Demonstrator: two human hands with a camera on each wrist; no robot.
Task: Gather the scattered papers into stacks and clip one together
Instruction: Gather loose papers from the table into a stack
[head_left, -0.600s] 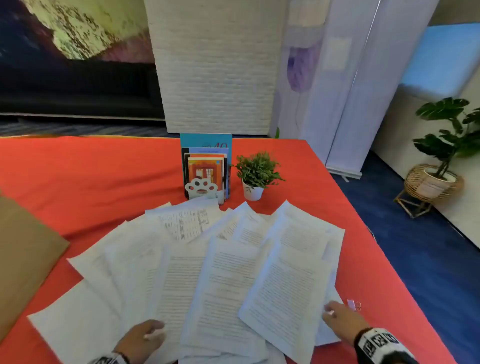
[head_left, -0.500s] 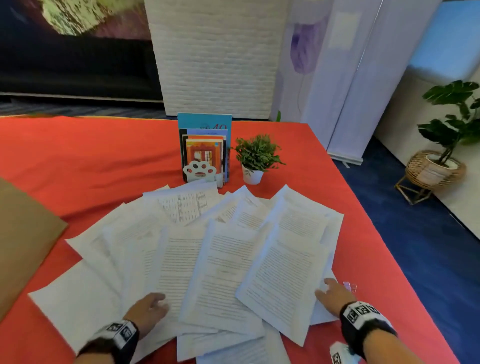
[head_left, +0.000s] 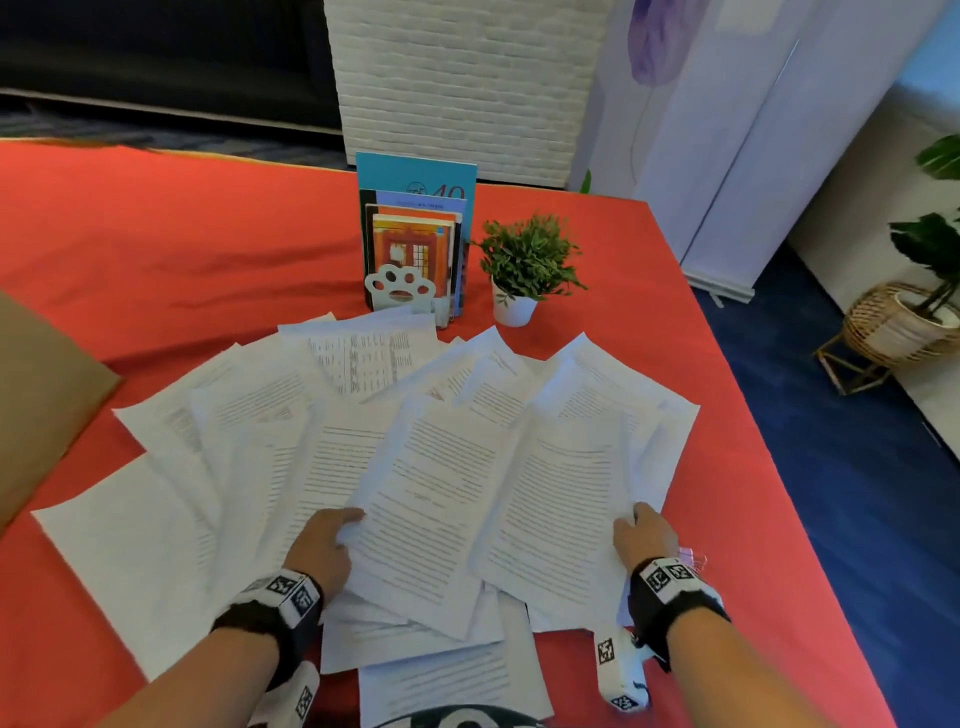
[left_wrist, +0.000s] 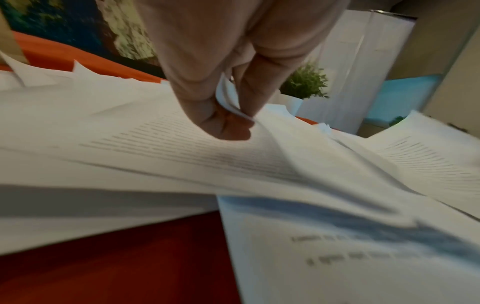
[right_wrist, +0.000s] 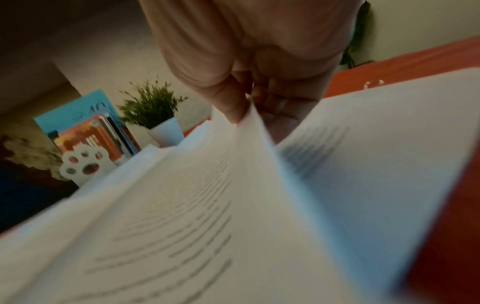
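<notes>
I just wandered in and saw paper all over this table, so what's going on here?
A person is tidying printed papers fanned across a red table. The left hand pinches the near edge of one sheet in the middle of the spread, and the right hand pinches the edge of sheets at the right side. Nothing is stacked yet. A small pink clip lies on the cloth just beside the right wrist, unused. Books in a stand and a potted plant sit behind the papers.
</notes>
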